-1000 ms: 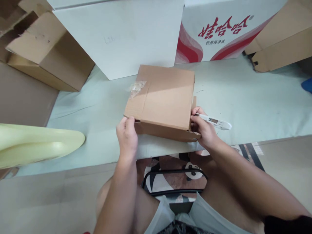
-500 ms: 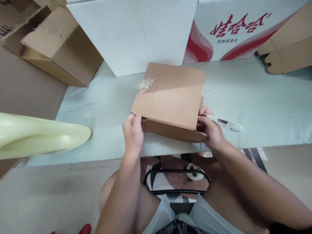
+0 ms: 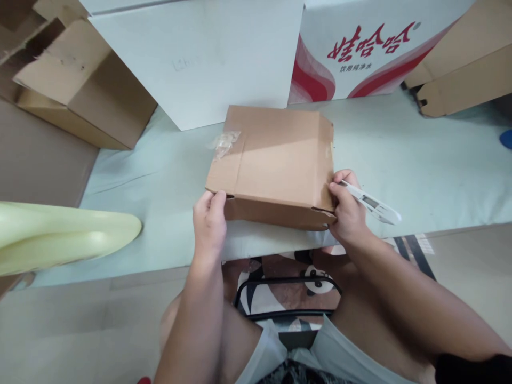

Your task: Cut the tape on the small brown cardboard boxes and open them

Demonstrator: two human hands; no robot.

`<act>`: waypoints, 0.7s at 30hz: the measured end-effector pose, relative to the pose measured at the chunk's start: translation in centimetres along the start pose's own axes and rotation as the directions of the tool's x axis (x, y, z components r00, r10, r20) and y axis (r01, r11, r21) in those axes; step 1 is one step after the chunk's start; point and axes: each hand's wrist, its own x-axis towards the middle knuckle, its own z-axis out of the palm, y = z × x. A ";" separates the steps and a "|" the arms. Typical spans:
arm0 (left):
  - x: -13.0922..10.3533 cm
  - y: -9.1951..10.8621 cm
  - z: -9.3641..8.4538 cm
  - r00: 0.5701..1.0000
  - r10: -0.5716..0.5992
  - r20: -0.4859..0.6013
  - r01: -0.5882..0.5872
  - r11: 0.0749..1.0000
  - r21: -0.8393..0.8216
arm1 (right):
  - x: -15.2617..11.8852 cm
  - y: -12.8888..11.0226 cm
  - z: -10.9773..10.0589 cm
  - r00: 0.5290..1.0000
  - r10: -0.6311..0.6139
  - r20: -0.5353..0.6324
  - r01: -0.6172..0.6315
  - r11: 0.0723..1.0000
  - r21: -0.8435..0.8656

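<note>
Between two gripping hands sits a shallow brown cardboard box, flat on a pale green cloth-covered table. Left of it, the left hand pinches the near left corner, thumb against bent fingers. Opposite, the right hand is curled at the near right corner, fingertips on the sloping side flap, and also holds a slim white plastic cutter pointing outward to the right. The box's top panel hides its contents; crumpled clear tape clings to it beyond the left hand. Beyond the grip stand a plain white carton and a white-and-red printed carton, their contents out of view. Farther left is a brown carton with raised flaps, its inside too dark to read.
</note>
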 end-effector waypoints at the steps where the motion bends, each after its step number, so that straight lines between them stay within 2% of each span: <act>1: 0.0 0.1 0.0 1.000 -0.013 0.024 0.013 1.000 -0.003 | 0.0 -0.1 0.1 0.999 -0.012 -0.031 0.012 1.000 -0.002; 3: 0.0 0.1 0.0 0.999 -0.009 0.043 0.010 1.000 -0.018 | 0.1 -0.2 0.2 0.998 -0.014 -0.063 0.015 1.000 0.001; 7: 0.0 0.0 0.2 0.998 0.056 -0.006 -0.056 0.998 -0.039 | 0.0 -0.2 0.2 0.997 -0.037 -0.065 0.038 0.999 0.000; 12: 0.2 0.2 -0.5 0.992 0.127 0.017 -0.125 0.988 -0.088 | -0.3 0.1 -0.4 0.985 -0.167 -0.045 0.163 0.984 -0.074; 15: 0.4 0.0 -1.1 0.992 0.123 0.018 -0.121 0.988 -0.093 | -0.7 0.4 -0.6 0.965 -0.261 -0.003 0.259 0.961 -0.099; 21: 0.8 -0.8 -1.2 0.994 0.108 -0.004 -0.108 0.990 -0.092 | -1.0 0.3 -0.2 0.943 -0.307 0.125 0.316 0.947 -0.052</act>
